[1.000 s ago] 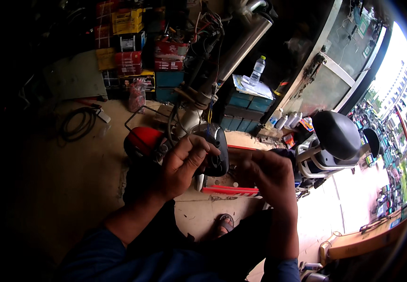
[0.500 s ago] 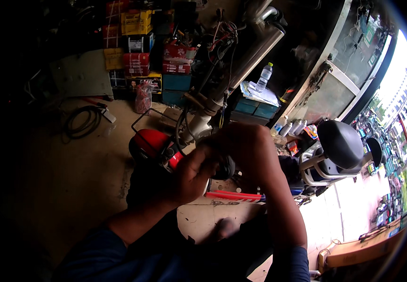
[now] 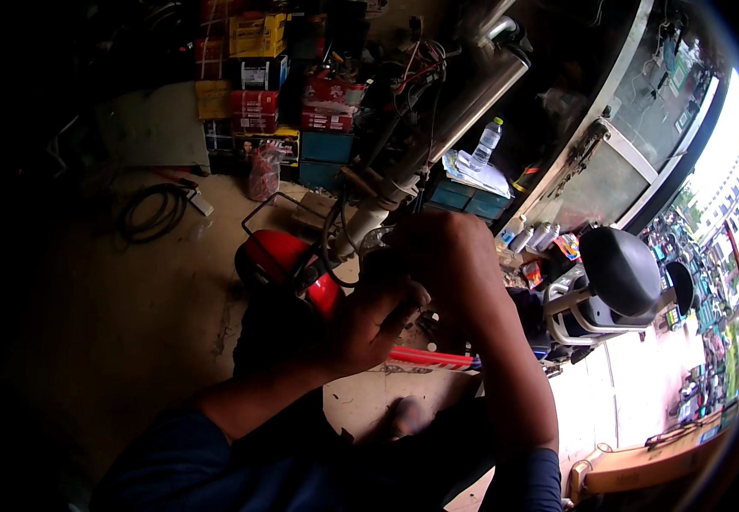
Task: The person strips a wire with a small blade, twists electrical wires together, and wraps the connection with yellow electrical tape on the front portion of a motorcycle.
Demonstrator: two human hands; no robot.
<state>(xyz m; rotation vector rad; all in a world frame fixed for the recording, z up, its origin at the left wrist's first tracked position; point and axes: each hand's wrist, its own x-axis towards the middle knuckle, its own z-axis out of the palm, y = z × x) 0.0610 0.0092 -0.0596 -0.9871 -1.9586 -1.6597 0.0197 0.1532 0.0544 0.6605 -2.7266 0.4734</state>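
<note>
My left hand (image 3: 369,328) and my right hand (image 3: 450,252) meet in front of me, at the middle of the view. The fingers of both are bent inward and closed around something dark and small, mostly hidden by the hands and deep shadow. My left thumb points toward the right hand, and the right hand is above it with its wrist bent. Just beyond the hands is a red rounded machine body (image 3: 280,254) with a black wire frame and a dark hose. A red striped bar (image 3: 433,357) lies below the right hand.
A thick silver tube (image 3: 480,102) slants behind the hands. A water bottle (image 3: 487,143) stands on papers over teal drawers (image 3: 463,198). Stacked boxes (image 3: 254,111) and a coiled black cable (image 3: 149,213) are at left. A scooter with a black seat (image 3: 621,271) stands at right.
My left hand has turned, so its thumb now shows stretched toward the right hand. The dark round piece seen below the fingers before is now hidden. The view has shifted slightly.
</note>
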